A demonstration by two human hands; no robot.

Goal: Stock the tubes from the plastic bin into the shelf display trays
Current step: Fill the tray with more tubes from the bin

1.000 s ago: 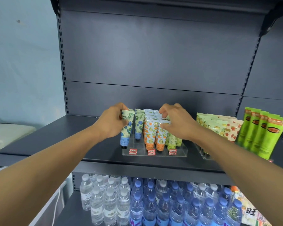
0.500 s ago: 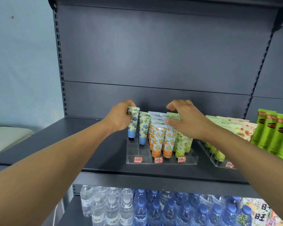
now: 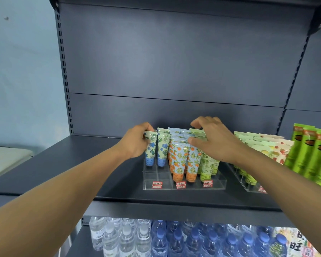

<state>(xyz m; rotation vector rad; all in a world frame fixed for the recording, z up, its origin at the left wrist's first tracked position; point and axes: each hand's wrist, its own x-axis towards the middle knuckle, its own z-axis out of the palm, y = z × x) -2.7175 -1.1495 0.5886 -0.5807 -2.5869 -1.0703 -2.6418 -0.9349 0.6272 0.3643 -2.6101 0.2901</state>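
A clear acrylic display tray [image 3: 183,184] stands on the dark shelf and holds upright tubes in rows: blue-capped at the left, orange-capped tubes [image 3: 179,160] in the middle, green-capped tubes [image 3: 208,167] at the right. My left hand [image 3: 135,143] grips the top of the leftmost blue-flowered tube [image 3: 150,153], which stands in the tray. My right hand [image 3: 213,140] hovers over the tube tops at the right of the tray, fingers spread and curled, thumb touching an orange tube's top edge. The plastic bin is out of view.
A second clear tray [image 3: 248,184] with pale fruit-print tubes stands to the right, then tall green tubes [image 3: 311,154]. The shelf [image 3: 82,164] runs left of the tray. Water bottles [image 3: 156,240] fill the shelf below. A white object [image 3: 4,158] lies at far left.
The blue-flowered tube in my left hand has moved back from the front of the tray to a row further in. My right hand has lifted off the tubes and opened.
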